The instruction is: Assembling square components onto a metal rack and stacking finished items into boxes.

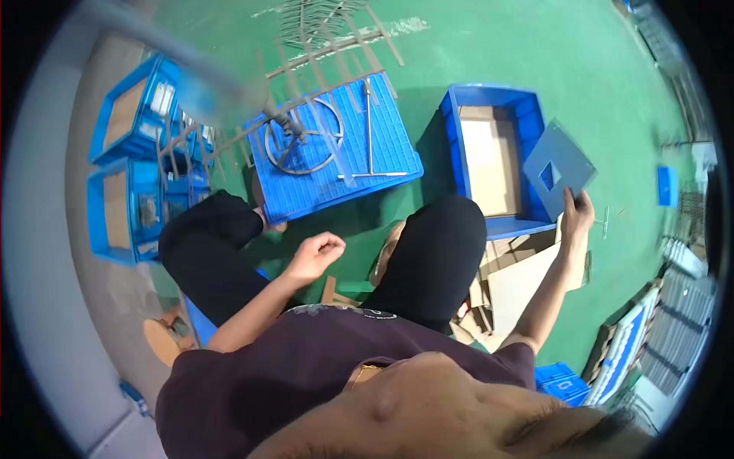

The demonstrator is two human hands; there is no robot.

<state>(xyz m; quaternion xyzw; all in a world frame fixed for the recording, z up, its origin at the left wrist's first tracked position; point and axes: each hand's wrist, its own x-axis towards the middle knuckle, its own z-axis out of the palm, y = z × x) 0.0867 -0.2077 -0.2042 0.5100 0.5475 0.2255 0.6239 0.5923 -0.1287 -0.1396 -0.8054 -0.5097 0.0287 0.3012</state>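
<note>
My right hand [577, 214] grips the lower edge of a flat grey plate [569, 157] with a square cut-out, tilted over the right side of a blue bin [455, 145]. Cardboard [489, 164] lines the bin's bottom. My left hand [315, 256] hovers over the gap between my knees, its fingers curled in and nothing visible in them. Just ahead of it stands an upturned blue crate [390, 138] that serves as a surface. On the crate are a metal ring with spokes [312, 138] and a thin T-shaped metal rod [370, 130].
Blue bins [115, 164] with cardboard inside are stacked at the left. A metal rack with prongs [329, 53] stands beyond the crate. Cardboard pieces [520, 283] lie beside my right knee. Stacked panels [673, 329] line the right edge.
</note>
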